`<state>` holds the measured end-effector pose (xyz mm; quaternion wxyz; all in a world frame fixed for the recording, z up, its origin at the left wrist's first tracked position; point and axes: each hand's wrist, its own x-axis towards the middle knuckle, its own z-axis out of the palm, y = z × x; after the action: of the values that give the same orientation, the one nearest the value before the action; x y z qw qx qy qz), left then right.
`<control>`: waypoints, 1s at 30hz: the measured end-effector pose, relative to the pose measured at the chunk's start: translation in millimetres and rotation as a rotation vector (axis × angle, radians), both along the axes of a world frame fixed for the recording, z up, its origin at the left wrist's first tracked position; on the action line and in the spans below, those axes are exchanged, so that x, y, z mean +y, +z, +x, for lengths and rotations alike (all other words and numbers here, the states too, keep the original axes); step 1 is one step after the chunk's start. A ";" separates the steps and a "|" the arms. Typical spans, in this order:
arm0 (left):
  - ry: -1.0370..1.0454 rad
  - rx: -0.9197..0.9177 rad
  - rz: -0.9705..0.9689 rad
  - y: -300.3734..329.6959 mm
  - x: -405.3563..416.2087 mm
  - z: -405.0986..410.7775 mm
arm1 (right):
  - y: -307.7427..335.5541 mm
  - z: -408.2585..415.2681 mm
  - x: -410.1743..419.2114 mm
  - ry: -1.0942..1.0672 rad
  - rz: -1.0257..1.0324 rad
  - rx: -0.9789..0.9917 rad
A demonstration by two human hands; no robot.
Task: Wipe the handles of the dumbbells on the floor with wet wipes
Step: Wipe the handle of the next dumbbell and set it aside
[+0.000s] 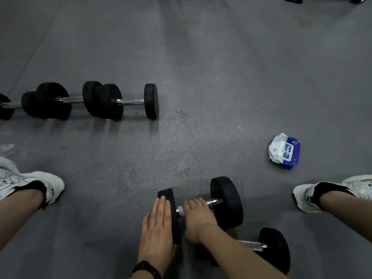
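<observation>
Grey floor (201, 67): it is rough, with small wet spots far past the fingers.
Near dumbbell (203, 206): it is black with a shiny metal handle and lies on the floor between the two feet, under both hands.
Left hand (159, 224): flat, with straight fingers (162, 204) pressing on the left black end of the near dumbbell.
Right hand (198, 216): its fingers curl around the handle and grip a white wet wipe (180, 210) that peeks out on the left side.
Second dumbbell (269, 246): it lies just behind the right arm, closer to the person.
Row of dumbbells (80, 100): they lie well apart, far ahead and left of the fingers.
Wipes pack (284, 151): blue and white, ahead and right of the right fingers.
Shoes: a white left shoe (30, 182) and a white right shoe (332, 192), out to each side.
Bracelet (147, 268): dark beads on the left wrist.
</observation>
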<state>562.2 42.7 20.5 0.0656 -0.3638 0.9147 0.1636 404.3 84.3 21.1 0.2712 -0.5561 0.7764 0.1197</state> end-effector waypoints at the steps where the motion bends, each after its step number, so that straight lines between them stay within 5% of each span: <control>1: 0.000 0.000 0.002 0.7 0.3 0.1 | 1.1 -3.2 6.6 -0.006 -0.015 0.016; 5: 0.025 0.002 0.020 2.0 2.4 -1.2 | 3.2 -14.3 21.4 -0.157 -0.011 0.073; 9: 0.058 -0.024 0.076 -1.6 1.2 -2.2 | 1.0 13.4 17.9 -0.046 -0.053 -0.071; 14: 0.054 -0.094 0.029 8.1 2.7 -6.2 | 2.7 -11.6 25.2 -0.198 -0.015 0.033; 19: 0.060 -0.031 0.023 -0.5 2.3 -1.5 | 0.6 13.1 22.0 -0.040 -0.047 -0.072; 23: 0.071 -0.094 0.024 -1.3 2.2 -3.3 | 1.1 -5.6 41.3 -0.242 -0.061 0.049; 30: 0.012 -0.166 0.050 31.1 -3.7 -6.8 | 27.8 7.5 23.9 -0.199 -0.094 -0.013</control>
<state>555.4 39.0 51.6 0.1491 -0.3798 0.8995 0.1562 411.8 108.1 49.0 0.2602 -0.4890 0.8309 0.0519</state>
